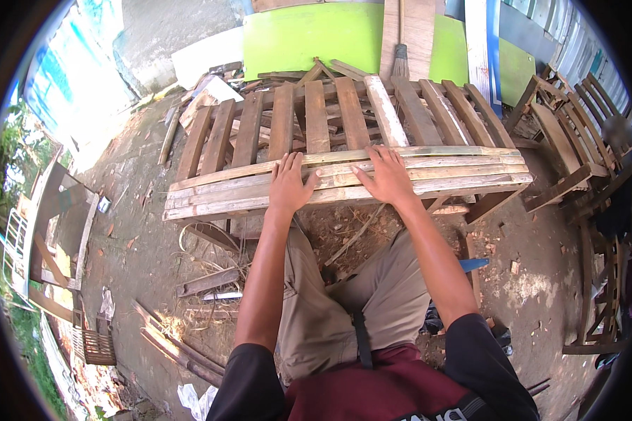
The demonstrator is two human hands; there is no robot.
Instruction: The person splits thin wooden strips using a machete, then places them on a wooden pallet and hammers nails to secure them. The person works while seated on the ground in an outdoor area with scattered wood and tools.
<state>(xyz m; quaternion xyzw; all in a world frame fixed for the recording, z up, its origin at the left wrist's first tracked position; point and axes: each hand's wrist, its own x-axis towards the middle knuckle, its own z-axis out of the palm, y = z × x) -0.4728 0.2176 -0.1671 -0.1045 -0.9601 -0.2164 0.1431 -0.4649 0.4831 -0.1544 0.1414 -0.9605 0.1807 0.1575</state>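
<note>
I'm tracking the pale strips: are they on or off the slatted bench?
On: the pale strips lie across the slatted bench, under the left hand and right hand.

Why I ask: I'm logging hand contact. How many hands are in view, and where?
2: the left hand lies palm down on the pale strips, left of their middle; the right hand rests on them farther right. No others show.

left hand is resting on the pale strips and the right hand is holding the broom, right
The right hand is not holding the broom, which stands well behind; the head view shows that hand resting on the pale strips too. The left hand is indeed resting there.
</note>
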